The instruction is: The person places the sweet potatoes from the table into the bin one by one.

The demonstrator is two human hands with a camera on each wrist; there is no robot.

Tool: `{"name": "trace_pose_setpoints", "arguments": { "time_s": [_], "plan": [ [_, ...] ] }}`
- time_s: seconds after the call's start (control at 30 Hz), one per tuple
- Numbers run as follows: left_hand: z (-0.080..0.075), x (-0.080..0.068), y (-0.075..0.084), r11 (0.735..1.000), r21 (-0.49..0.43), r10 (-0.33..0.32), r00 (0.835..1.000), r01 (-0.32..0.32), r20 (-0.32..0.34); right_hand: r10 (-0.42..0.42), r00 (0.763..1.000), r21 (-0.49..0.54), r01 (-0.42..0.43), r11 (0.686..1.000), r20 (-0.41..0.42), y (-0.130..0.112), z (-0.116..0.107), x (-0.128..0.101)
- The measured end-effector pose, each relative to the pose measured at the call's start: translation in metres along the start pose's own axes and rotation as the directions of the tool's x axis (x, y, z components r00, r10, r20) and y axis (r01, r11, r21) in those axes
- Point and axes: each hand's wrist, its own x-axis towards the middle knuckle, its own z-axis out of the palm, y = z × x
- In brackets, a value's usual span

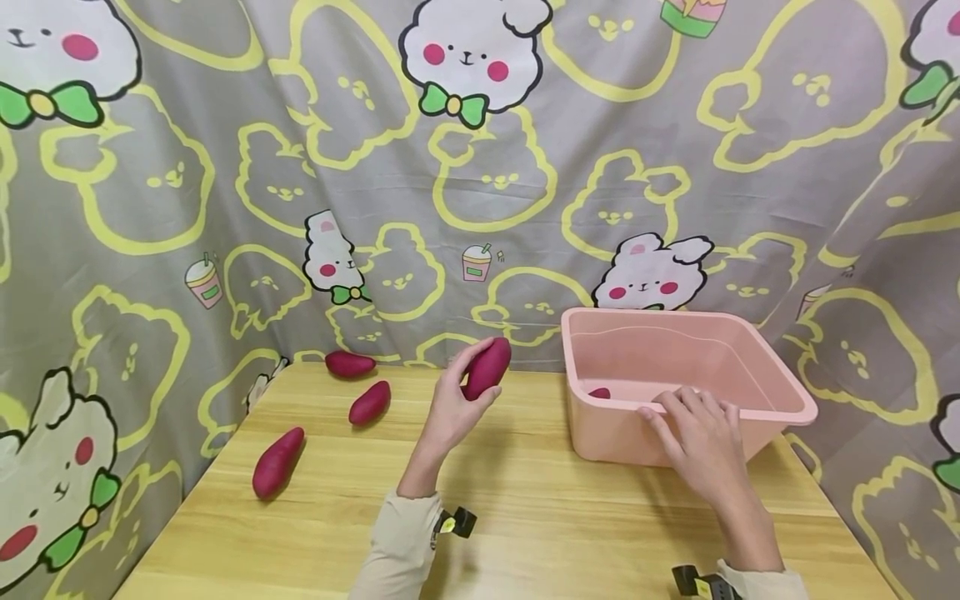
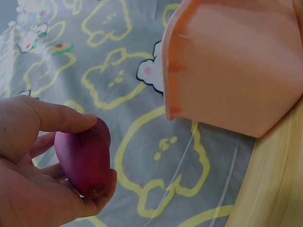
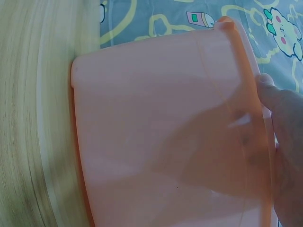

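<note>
The left hand fills the lower left corner, its grip closed on a purple sweet potato: the thumb lies across the top and a fingertip curls under the lower end. A pink tub takes up the upper right, standing on the wooden counter. A grey cloth printed with yellow outlines of cartoon animals hangs behind them.

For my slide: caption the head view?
Left hand holds a sweet potato; right hand rests on the pink tub.
</note>
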Motion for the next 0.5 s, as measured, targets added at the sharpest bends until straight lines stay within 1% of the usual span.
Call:
{"name": "trace_pose_setpoints", "arguments": {
  "time_s": [0.3,0.5],
  "plan": [
    [0.0043,0.0009,0.0044,1.000,-0.007,0.004,1.000,-0.004,0.011,-0.002,1.000,-0.001,0.002,1.000,0.009,-0.0002,0.0005,0.0018],
    [0.0071,0.0016,0.0080,1.000,-0.001,0.005,1.000,-0.005,0.031,0.007,1.000,0.002,-0.007,1.000,0.015,-0.0012,0.0002,0.0016]
  ]
}}
